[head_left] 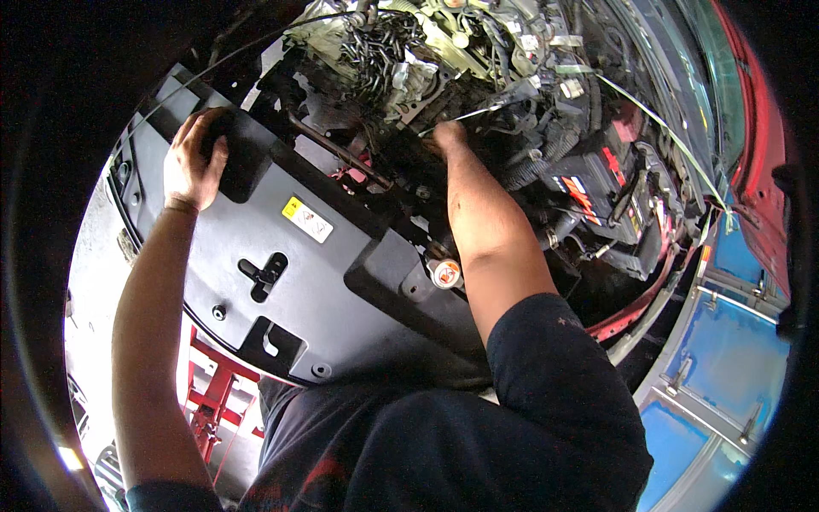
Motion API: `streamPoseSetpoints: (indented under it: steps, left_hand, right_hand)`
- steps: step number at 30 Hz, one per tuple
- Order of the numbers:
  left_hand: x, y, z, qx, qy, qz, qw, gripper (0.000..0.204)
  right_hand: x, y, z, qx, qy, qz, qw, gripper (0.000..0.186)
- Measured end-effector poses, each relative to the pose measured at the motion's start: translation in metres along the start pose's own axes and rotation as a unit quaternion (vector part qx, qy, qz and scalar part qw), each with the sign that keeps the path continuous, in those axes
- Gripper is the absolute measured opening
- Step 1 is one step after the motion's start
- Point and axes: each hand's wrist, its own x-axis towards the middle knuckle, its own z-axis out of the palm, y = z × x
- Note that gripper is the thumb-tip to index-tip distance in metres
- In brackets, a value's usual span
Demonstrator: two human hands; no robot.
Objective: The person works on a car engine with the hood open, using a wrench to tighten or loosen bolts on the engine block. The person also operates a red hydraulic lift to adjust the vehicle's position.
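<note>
My left hand (194, 162) rests on the black plastic cover (222, 247) along the front of an open engine bay. Its fingers curl over a raised edge, with the thumb held apart, and it grips nothing. My right arm reaches deep into the bay. There my right hand (448, 136) is closed, its fingers mostly hidden, beside a slim shiny metal rod (482, 111). I cannot make out what it holds. Wiring and hoses crowd round it, and a brownish metal pipe (341, 154) runs to its left.
A white round cap (445, 273) sits just left of my right forearm. To the right are a black battery (597, 188) with a red terminal cover and a ribbed hose (533, 171). A red stand (209, 401) is below left; blue panels (725, 341) stand at right.
</note>
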Motion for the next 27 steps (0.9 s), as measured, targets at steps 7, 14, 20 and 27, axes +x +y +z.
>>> streamPoseSetpoints:
  steps: [7, 14, 20, 27]
  left_hand:
    - [0.003, -0.007, 0.006, -0.003, 0.0, 0.01, 1.0, 0.039]
    - [-0.005, -0.009, -0.005, -0.008, -0.012, -0.002, 1.0, 0.037]
    - [-0.006, 0.0, -0.007, 0.01, 0.0, -0.004, 1.0, 0.037]
    - [-0.003, -0.001, -0.002, -0.002, -0.015, -0.008, 1.0, 0.037]
  right_hand:
    - [0.04, -0.001, -0.007, -0.128, 0.018, 0.041, 0.991, 0.034]
    - [0.015, 0.012, 0.011, 0.213, -0.046, 0.124, 0.968, 0.033]
    - [-0.024, 0.017, 0.018, 0.291, 0.037, 0.2, 0.935, 0.035]
    - [-0.059, 0.006, 0.036, 0.147, 0.143, 0.06, 0.977, 0.038]
